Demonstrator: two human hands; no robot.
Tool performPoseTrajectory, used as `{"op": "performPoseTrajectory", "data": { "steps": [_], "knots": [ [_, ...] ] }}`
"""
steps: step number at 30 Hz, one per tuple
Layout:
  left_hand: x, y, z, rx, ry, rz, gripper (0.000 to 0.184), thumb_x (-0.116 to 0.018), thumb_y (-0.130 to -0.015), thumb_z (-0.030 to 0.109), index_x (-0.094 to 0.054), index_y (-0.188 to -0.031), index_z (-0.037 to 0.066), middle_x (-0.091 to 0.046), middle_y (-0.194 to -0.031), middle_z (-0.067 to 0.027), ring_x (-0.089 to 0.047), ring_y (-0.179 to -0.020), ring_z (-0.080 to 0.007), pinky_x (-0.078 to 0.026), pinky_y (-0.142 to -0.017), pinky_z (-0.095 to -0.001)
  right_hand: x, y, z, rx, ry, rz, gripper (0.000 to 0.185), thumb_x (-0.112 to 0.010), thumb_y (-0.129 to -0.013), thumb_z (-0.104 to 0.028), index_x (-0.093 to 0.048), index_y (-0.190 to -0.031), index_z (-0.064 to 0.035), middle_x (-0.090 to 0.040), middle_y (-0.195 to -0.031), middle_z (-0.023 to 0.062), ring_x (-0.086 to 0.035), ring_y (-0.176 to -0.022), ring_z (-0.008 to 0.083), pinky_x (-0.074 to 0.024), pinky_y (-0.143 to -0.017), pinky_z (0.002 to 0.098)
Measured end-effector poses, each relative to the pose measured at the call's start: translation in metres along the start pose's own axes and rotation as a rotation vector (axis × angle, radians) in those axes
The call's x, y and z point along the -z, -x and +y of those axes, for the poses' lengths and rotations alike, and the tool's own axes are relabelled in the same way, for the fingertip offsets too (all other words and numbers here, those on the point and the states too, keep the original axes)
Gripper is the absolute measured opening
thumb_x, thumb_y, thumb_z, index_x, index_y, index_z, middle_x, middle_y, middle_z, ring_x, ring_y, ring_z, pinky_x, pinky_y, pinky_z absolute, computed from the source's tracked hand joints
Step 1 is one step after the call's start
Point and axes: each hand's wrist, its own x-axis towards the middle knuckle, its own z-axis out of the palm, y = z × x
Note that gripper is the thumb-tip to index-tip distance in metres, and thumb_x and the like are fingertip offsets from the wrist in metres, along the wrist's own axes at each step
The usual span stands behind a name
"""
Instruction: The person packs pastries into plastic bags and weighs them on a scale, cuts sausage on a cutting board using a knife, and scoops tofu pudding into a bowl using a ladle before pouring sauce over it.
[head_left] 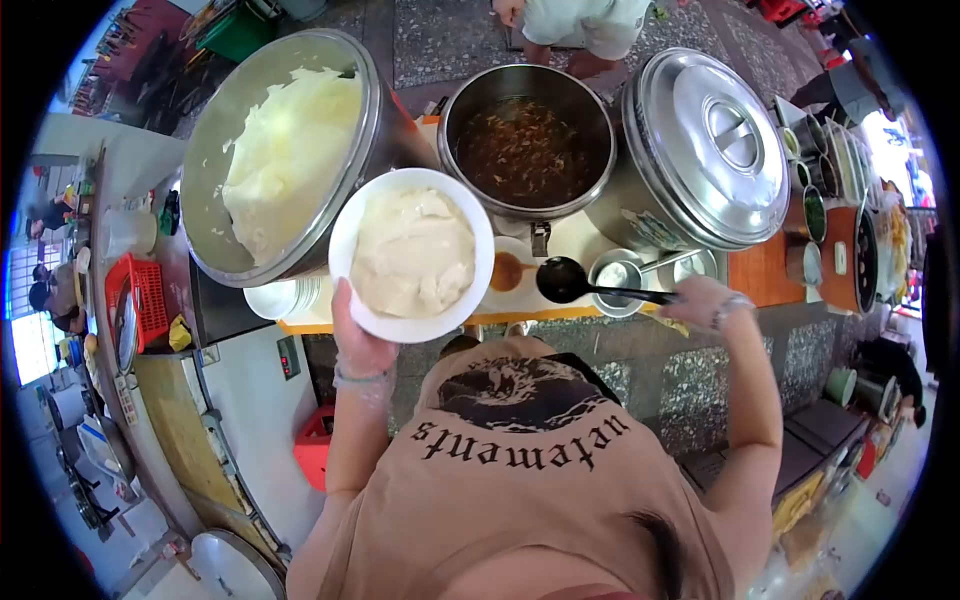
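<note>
My left hand point(365, 345), in a thin clear glove, grips the lower left rim of a white bowl point(481, 240). Soft, pale tofu pudding point(415, 250) fills much of the bowl, which is tilted toward me. In my right hand point(703, 302), closed round the handle, is a black ladle point(563, 280); its head hangs beside a small metal bowl point(603, 303). Beyond the white bowl, a large steel pot point(365, 185) holds a pale, soft mass. A second pot point(611, 150) contains brown soup with bits floating in it.
A big lidded pot point(715, 140) stands right of the soup. White bowls point(285, 300) are stacked at the left table edge. Several containers point(815, 210) line the far right. Across the table, a person's legs point(585, 40) show. A red basket point(140, 305) is at left.
</note>
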Motion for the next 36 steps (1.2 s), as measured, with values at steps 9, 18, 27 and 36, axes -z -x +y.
{"op": "performPoseTrajectory", "data": {
  "steps": [9, 18, 27, 36],
  "knots": [
    [0.002, -0.020, 0.009, 0.087, 0.015, -0.076, 0.061, -0.035, -0.099, 0.042, -0.029, -0.143, 0.000, -0.041, -0.143, -0.0155, -0.043, -0.130, -0.0295, -0.034, -0.110, -0.0414, 0.070, 0.117, -0.003, -0.192, -0.257, 0.059, 0.056, -0.066, -0.080, -0.052, -0.065, -0.099, 0.0003, -0.062, -0.077, 0.0083, -0.056, -0.070, 0.0159, -0.0464, -0.065, 0.0313],
    [0.005, -0.028, 0.004, 0.131, -0.047, -0.121, 0.063, -0.033, -0.099, 0.044, -0.030, -0.142, -0.001, -0.042, -0.142, -0.0164, -0.043, -0.130, -0.0301, -0.037, -0.108, -0.0416, 0.072, -0.052, -0.107, 0.023, 0.143, 0.769, 0.018, -0.051, -0.090, -0.016, -0.057, -0.099, -0.0015, -0.065, -0.100, 0.0195, -0.065, -0.095, 0.0351, -0.0520, -0.082, 0.0437],
    [0.012, -0.007, 0.006, 0.157, -0.049, -0.052, 0.062, -0.033, -0.099, 0.042, -0.030, -0.142, -0.001, -0.043, -0.141, -0.0171, -0.044, -0.129, -0.0307, -0.036, -0.109, -0.0423, 0.086, -0.159, -0.152, -0.098, 0.446, 0.505, 0.023, -0.059, -0.088, -0.017, -0.072, -0.106, -0.0109, -0.069, -0.112, 0.0064, -0.068, -0.100, 0.0223, -0.0550, -0.075, 0.0327],
    [0.015, -0.005, 0.006, 0.093, 0.007, -0.116, 0.062, -0.037, -0.099, 0.042, -0.029, -0.142, -0.001, -0.042, -0.141, -0.0169, -0.045, -0.128, -0.0295, -0.038, -0.107, -0.0405, 0.098, -0.137, -0.175, -0.009, 0.413, 0.172, 0.034, -0.066, -0.082, -0.026, -0.070, -0.111, -0.0092, -0.069, -0.109, 0.0100, -0.067, -0.097, 0.0265, -0.0524, -0.084, 0.0395]
  ]
}}
